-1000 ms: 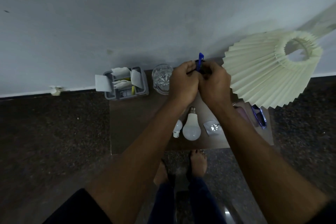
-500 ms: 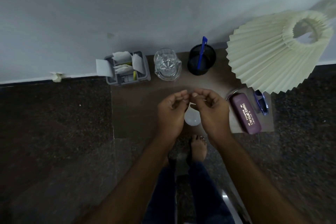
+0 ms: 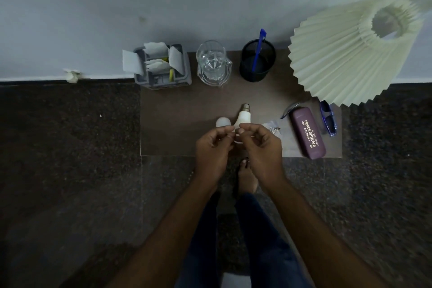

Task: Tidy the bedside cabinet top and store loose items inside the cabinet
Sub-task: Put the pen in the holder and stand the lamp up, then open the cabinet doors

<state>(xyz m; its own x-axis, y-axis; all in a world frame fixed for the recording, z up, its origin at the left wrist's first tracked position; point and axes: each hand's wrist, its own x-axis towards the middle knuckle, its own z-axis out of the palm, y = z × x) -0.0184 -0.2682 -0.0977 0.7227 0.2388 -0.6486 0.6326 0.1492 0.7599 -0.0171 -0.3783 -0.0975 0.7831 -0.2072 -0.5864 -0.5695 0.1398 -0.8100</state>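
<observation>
On the brown cabinet top [image 3: 177, 124] a large white bulb [image 3: 244, 116] and a small white bulb [image 3: 221, 121] lie near the front edge. Beside them are a crumpled foil packet [image 3: 272, 125], a purple spectacle case [image 3: 307, 132] and blue glasses [image 3: 328, 120]. My left hand [image 3: 214, 147] and my right hand [image 3: 261, 147] hover together over the bulbs, fingers loosely curled, fingertips almost meeting. Neither hand holds anything; whether the fingertips touch the bulbs is unclear. A blue pen [image 3: 259, 49] stands in the black mesh holder [image 3: 257, 63] at the back.
Along the wall stand a grey organiser [image 3: 163, 77] with paper slips and a glass jug [image 3: 214, 63]. A pleated cream lampshade [image 3: 346, 58] overhangs the right back corner. Dark stone floor surrounds the cabinet, and my feet are just below its front edge.
Both hands left the blue pen in the black holder and drew back to the front edge over the bulbs. Since half a second ago they have barely moved.
</observation>
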